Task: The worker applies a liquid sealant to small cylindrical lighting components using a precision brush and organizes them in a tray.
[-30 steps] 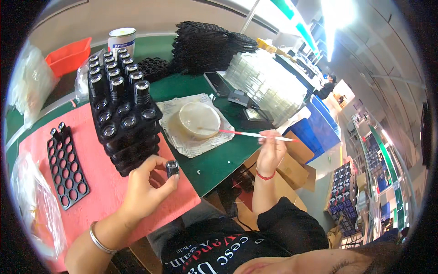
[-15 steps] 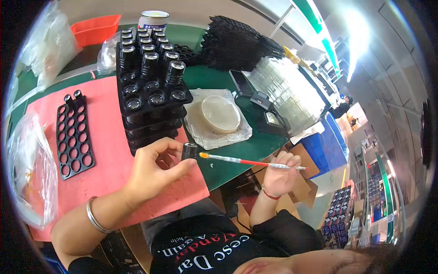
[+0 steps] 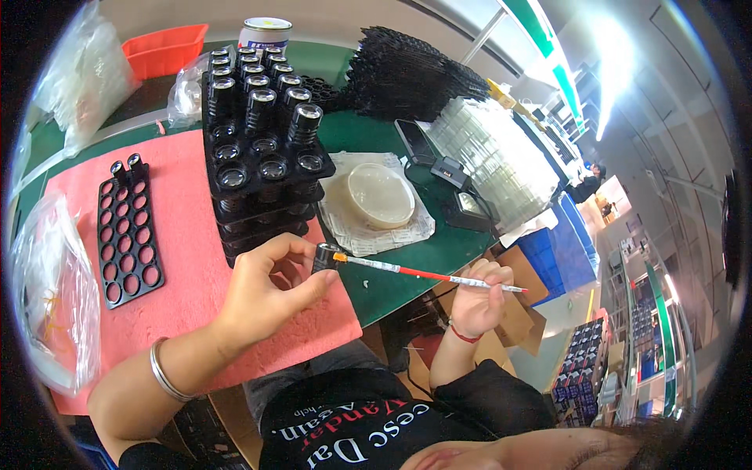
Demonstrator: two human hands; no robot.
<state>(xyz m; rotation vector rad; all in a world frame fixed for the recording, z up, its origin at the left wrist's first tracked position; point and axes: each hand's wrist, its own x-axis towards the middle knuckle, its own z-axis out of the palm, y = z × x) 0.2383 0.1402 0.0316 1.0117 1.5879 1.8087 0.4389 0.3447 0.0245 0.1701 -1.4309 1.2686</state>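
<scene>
My left hand pinches a small black cylinder, which looks like a flashlight part, above the near edge of a pink mat. In my right hand is a thin paintbrush with a red and white handle. Its yellowish tip touches the right side of the cylinder, close to the top. Beyond my left hand rise stacked black trays, the top one carrying several upright black cylinders with shiny tops. A round pale dish lies on a wrapped pad to their right.
At left on the mat is a perforated black rack holding two cylinders, beside a clear plastic bag. Farther back are a red bin, a can, piled black trays, a phone and stacked clear trays.
The brush has moved a little left and up, so its tip now meets the cylinder; before, a small gap separated them. My left hand has stayed almost still.
</scene>
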